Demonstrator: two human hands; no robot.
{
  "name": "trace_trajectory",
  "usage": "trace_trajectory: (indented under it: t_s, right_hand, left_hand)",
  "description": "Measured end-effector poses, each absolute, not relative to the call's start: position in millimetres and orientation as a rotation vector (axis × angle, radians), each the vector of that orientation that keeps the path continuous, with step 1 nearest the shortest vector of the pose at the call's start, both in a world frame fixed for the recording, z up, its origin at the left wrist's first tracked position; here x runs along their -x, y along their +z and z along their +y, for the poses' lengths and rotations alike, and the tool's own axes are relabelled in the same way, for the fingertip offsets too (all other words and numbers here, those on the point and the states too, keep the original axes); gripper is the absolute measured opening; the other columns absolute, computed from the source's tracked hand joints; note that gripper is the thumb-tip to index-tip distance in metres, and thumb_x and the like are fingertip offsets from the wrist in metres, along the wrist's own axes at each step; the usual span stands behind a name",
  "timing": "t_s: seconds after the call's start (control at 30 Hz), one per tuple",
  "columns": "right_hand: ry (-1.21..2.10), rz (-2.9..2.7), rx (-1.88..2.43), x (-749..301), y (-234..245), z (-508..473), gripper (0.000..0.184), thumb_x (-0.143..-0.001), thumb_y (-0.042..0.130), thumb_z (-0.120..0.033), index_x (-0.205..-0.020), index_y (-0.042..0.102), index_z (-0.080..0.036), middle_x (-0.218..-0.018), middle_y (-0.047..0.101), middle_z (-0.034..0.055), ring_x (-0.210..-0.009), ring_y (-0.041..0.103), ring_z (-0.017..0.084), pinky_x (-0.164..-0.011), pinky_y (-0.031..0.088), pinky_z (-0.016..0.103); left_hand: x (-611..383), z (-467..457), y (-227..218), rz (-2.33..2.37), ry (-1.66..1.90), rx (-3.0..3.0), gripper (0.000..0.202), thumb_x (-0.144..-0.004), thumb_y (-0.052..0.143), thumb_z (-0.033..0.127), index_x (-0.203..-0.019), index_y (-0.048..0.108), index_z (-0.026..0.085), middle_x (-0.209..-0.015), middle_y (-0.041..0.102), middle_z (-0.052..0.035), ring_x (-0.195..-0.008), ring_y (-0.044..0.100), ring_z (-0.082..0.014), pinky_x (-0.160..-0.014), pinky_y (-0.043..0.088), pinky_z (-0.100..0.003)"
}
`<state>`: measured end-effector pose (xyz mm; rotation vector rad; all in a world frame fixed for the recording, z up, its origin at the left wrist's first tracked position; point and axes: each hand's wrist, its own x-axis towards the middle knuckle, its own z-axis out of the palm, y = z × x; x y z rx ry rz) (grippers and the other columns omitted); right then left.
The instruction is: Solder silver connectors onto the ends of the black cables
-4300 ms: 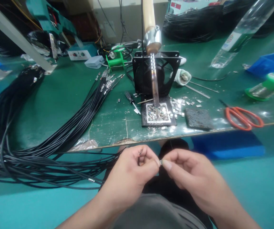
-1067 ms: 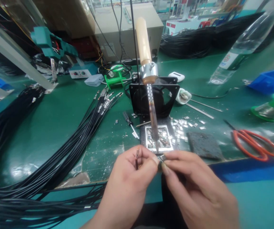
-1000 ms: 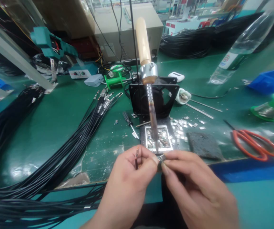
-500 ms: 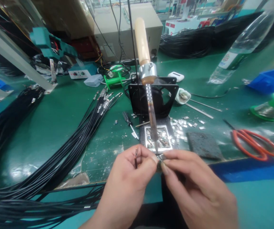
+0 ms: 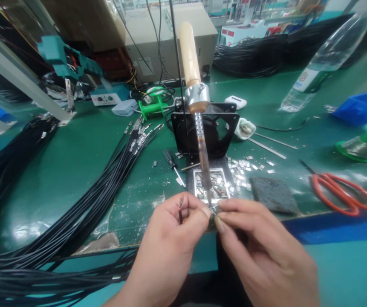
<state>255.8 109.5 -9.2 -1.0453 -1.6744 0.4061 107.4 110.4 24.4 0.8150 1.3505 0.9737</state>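
The soldering iron with its wooden handle is mounted point down, its tip between my hands. My left hand is closed in a pinch just left of the tip, and a thin wire with a coppery end sticks up between its fingers. Thumb and fingers of my right hand pinch a small silvery metal connector right at the tip. Whether the iron touches the connector I cannot tell. Behind the fingertips lies a square metal tray of small metal pieces.
Black cables with metal ends fill the left side. A fan stands behind the iron, a screwdriver to its left. Loose metal plugs, a dark sponge, orange-handled scissors, a solder spool and a bottle are right.
Both hands keep their pinch at the iron's tip. My left hand has shifted very slightly left; otherwise the scene looks the same.
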Motion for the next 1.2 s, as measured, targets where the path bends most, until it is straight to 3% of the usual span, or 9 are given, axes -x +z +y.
trace_trajectory:
  t_s: [0.23,1.2]
  right_hand:
    - [0.4,-1.664,1.022,-257.3,-8.3,111.2,0.013,-0.092,0.067,-0.006,-0.093,0.071,-0.018,-0.105,0.073,0.0019,-0.098,0.071,0.004,-0.097,0.053,0.009]
    - [0.406,-1.661,1.026,-256.5,-7.0,111.6,0.012,-0.092,0.067,-0.006,-0.094,0.073,-0.017,-0.107,0.073,0.0018,-0.099,0.07,0.003,-0.097,0.051,0.007]
  left_hand:
    - [-108.3,110.8,27.0,1.375,0.97,-0.818,0.02,-0.088,0.065,0.03,-0.078,0.056,0.016,-0.055,0.033,0.0074,-0.046,0.023,-0.0032,-0.045,0.02,-0.019]
    - [-107.1,112.8,29.0,1.332,1.001,-0.828,0.023,-0.087,0.066,0.029,-0.074,0.053,0.015,-0.052,0.032,0.008,-0.045,0.022,-0.0027,-0.043,0.018,-0.019]
